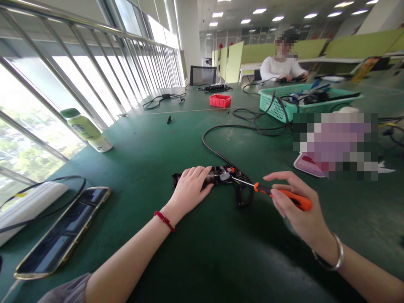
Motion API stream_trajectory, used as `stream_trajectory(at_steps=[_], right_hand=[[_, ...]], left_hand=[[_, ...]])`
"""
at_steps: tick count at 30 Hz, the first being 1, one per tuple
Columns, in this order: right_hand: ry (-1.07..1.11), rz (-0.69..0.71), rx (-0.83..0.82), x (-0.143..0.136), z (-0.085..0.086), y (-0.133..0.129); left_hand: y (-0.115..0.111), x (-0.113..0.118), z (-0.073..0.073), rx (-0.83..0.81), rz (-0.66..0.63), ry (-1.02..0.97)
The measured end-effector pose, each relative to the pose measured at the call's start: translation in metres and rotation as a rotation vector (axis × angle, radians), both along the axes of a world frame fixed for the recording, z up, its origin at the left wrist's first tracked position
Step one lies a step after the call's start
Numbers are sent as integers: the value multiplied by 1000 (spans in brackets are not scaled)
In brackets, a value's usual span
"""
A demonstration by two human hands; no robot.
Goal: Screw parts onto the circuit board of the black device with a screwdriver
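An opened black corded power tool [242, 197] with a pistol-shaped handle lies on the green table in front of me. Its inner parts show, among them a grey block and a small orange piece. My left hand [191, 183] is closed over the tool's left end and hides much of it. In my right hand [295, 206] is an orange-and-black screwdriver [285, 195], gripped by the handle. The metal shaft points left, its tip at the tool's exposed inside near the grey block. Whether the tip touches a screw is too small to tell.
A black cord [206, 136] runs from the tool toward a green basket [274, 107] of tools. Farther off are a red tray [220, 101] and a seated person [280, 69]. A bottle [86, 130] and a phone [65, 231] lie left; a pink-edged item [307, 166] sits right.
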State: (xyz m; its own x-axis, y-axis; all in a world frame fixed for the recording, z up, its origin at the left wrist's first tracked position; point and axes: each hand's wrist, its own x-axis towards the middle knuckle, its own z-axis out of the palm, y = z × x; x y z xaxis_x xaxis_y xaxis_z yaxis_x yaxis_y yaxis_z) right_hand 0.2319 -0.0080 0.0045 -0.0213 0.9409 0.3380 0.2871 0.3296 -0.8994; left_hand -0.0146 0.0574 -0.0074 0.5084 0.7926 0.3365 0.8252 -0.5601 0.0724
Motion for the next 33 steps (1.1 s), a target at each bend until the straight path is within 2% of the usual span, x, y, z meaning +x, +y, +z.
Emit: stream_trajectory(at_steps=[6,13,15,19,23,27,33], right_hand=[[65,-154,190,-1,-1,5],[-9,-42,-6,-1,1,1],[-12,-68,25,-1,1,1],[9,-120,188,0,0,4],[-18,-51,101,0,4,4],[-58,-42,4,-2,5,0],[67,-124,194,-2,1,4]], left_hand=[[0,0,0,-1,6,18],[-1,1,2,-15,9,11],[-1,1,1,-15,4,6],[0,0,1,-9,5,9],[-1,1,2,-16,11,25],[-1,1,3,-12,7,27],[-1,1,2,-9,13,19]])
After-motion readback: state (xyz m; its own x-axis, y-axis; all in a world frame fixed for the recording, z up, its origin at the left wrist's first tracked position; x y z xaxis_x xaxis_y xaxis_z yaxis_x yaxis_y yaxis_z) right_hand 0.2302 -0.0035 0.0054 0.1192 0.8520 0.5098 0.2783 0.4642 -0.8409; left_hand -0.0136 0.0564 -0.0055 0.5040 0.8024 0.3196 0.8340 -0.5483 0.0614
